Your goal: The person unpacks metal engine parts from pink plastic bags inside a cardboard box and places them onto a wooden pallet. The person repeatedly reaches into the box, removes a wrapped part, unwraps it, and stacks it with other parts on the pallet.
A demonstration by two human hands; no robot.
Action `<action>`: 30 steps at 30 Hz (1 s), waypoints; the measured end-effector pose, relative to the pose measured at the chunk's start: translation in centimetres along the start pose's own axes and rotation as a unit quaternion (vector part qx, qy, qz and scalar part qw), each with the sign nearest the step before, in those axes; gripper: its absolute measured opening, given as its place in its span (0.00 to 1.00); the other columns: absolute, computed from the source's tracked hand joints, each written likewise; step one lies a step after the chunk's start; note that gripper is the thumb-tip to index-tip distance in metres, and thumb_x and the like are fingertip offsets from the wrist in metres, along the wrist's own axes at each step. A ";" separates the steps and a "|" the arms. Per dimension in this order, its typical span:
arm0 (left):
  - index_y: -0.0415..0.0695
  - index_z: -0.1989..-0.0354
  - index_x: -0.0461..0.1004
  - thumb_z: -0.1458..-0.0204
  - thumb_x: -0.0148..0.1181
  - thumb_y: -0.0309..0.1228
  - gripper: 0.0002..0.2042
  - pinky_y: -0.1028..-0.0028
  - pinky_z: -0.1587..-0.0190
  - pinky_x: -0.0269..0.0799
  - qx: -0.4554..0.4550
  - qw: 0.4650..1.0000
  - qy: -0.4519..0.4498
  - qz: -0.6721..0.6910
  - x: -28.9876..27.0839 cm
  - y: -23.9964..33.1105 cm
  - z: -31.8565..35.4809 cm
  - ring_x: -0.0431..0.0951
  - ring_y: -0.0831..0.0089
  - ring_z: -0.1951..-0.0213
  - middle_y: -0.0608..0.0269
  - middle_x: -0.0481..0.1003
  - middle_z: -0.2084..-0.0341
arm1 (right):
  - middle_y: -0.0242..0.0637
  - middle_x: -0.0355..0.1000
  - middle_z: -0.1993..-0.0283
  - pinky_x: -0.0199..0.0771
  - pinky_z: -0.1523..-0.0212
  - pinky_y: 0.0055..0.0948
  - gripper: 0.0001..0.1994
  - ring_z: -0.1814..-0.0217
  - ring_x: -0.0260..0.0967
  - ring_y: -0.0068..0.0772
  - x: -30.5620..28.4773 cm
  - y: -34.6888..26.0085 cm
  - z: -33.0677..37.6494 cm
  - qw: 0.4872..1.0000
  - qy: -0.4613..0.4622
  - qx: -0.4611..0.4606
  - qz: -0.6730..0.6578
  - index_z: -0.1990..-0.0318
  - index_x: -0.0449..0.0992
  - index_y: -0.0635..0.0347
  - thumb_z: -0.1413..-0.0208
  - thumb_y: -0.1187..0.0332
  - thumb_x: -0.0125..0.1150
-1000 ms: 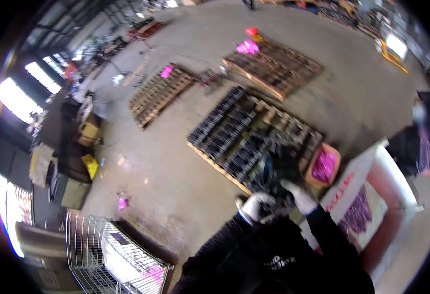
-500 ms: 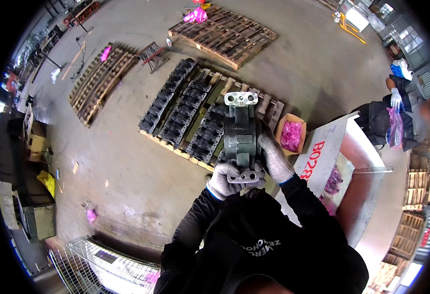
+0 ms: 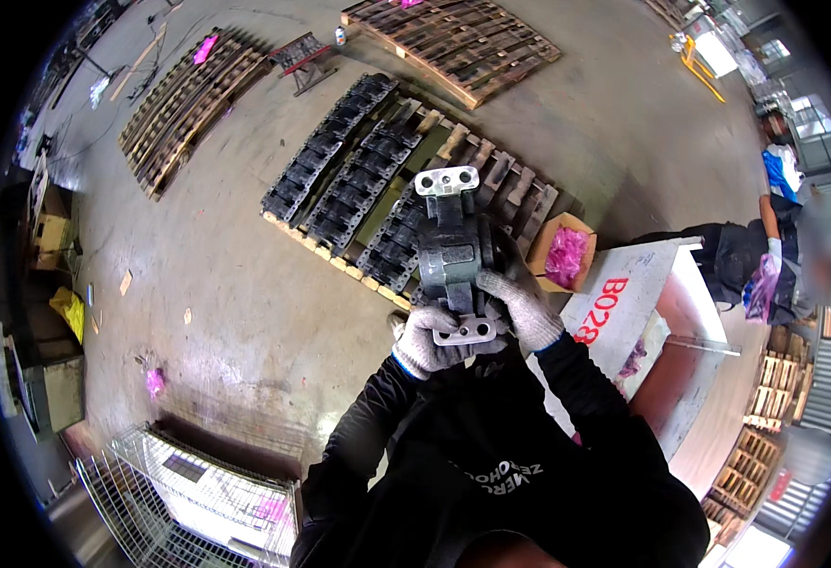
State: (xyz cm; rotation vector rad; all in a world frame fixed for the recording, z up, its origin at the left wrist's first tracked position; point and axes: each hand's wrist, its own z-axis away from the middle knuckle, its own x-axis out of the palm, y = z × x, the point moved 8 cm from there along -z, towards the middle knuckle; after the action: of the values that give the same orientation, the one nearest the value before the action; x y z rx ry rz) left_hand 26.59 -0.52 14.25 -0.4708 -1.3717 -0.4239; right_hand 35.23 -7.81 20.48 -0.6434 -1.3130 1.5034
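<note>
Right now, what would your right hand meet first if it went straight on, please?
The right hand would likely meet the black part first; it appears to be touching it, though depth is unclear.

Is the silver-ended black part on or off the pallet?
Off: the left hand and right hand hold the black part up near the chest.

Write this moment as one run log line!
held: black metal part with silver ends | white-gloved left hand: gripping lower end | white-gloved right hand: on right side | beyond: brown wooden pallet, rows of black parts
</note>
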 end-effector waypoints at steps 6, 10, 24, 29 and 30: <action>0.32 0.40 0.69 0.59 0.51 0.20 0.30 0.50 0.37 0.71 0.023 0.998 0.052 -0.033 0.3 1.0 0.2 0.76 0.43 0.44 0.41 0.75 0.46 | 0.39 0.69 0.38 0.68 0.37 0.33 0.43 0.38 0.66 0.30 -0.3 0.0 -1.1 0.999 -0.026 0.025 0.014 0.29 0.54 0.60 0.50 0.70 0.73; 0.31 0.41 0.69 0.57 0.54 0.18 0.28 0.56 0.37 0.72 0.075 0.979 0.101 -0.159 -1.9 1.2 -1.2 0.77 0.50 0.43 0.45 0.75 0.46 | 0.36 0.71 0.40 0.70 0.39 0.34 0.38 0.41 0.69 0.30 -1.0 0.5 -1.7 0.987 -0.119 0.028 0.106 0.32 0.61 0.58 0.50 0.70 0.73; 0.38 0.55 0.78 0.43 0.55 0.31 0.13 0.66 0.41 0.70 0.061 0.954 0.289 -0.053 -14.8 -12.7 -15.8 0.78 0.68 0.51 0.59 0.80 0.56 | 0.37 0.77 0.50 0.78 0.52 0.27 0.32 0.54 0.76 0.26 -20.8 14.4 -2.7 0.892 -0.111 0.438 0.004 0.38 0.67 0.64 0.48 0.64 0.76; 0.38 0.53 0.78 0.45 0.59 0.30 0.13 0.63 0.41 0.73 -0.027 0.947 0.292 0.132 -16.8 -16.6 -19.7 0.78 0.65 0.50 0.57 0.79 0.54 | 0.35 0.79 0.56 0.85 0.60 0.32 0.18 0.61 0.78 0.27 -26.8 21.1 -0.6 0.818 -0.037 0.568 -0.082 0.49 0.77 0.61 0.44 0.65 0.72; 0.38 0.53 0.78 0.45 0.59 0.30 0.13 0.63 0.41 0.73 -0.049 0.936 0.319 0.140 -18.4 -17.2 -19.8 0.78 0.66 0.50 0.58 0.79 0.54 | 0.36 0.78 0.55 0.85 0.59 0.33 0.18 0.60 0.78 0.30 -27.2 21.8 -0.4 0.814 -0.043 0.574 -0.080 0.47 0.77 0.61 0.42 0.63 0.69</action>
State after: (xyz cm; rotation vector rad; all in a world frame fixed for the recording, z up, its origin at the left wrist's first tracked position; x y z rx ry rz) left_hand 30.72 -25.53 -5.39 -0.5422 -0.6456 -0.3671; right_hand 38.17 -30.48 -5.82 0.3274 -0.2981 1.8402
